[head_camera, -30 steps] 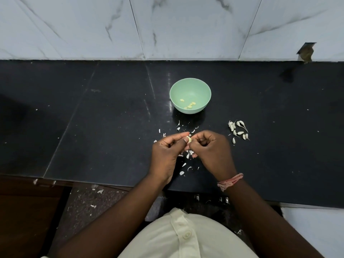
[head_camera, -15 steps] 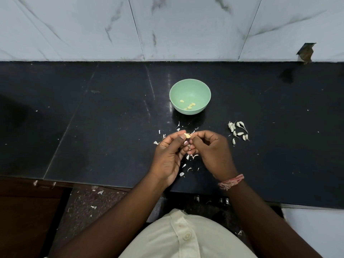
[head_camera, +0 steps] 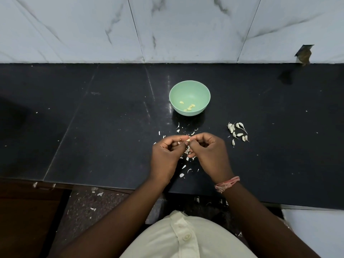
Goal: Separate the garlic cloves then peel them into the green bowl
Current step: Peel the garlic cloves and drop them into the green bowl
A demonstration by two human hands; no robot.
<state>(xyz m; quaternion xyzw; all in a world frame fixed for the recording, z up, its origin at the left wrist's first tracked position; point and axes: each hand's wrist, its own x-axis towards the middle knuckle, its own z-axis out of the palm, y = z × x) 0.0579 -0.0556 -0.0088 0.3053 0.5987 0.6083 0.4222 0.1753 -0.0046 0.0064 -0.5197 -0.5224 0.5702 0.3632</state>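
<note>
Faced a white marble-veined tile wall (head_camera: 167,28) at the back, with a small dark broken patch (head_camera: 303,54) at its lower right edge. Stood before a black stone countertop (head_camera: 93,118) running the full width, seamed by a slanting joint on the left. Wore a cream buttoned shirt (head_camera: 184,237), seen at the bottom. Reached both forearms up from the lower corners to meet near the counter's middle. Kept the left hand (head_camera: 164,158) curled, fingertips and thumb pinching a garlic clove (head_camera: 188,140) at the top of the fist. Met it with the right hand (head_camera: 209,152), fingers likewise curled, thumb and forefinger tips closed on the same clove from the other side. Showed a pink thread band (head_camera: 227,183) round the right wrist. Held the clove just above the counter, between the two hands and nearer the person than the bowl. Left the green bowl (head_camera: 186,88) upright beyond the hands, slightly toward the wall, apart from them. Held a few peeled yellowish cloves (head_camera: 189,107) in the bowl's bottom, loosely grouped. Lay to the right of the hands, near but not touching them, a small cluster of unpeeled white cloves (head_camera: 237,132), some with thin tails. Scattered white skin scraps (head_camera: 183,171) under and around the hands and just in front of the bowl. Dropped a few more flecks (head_camera: 96,194) on the speckled floor below the counter edge.
</note>
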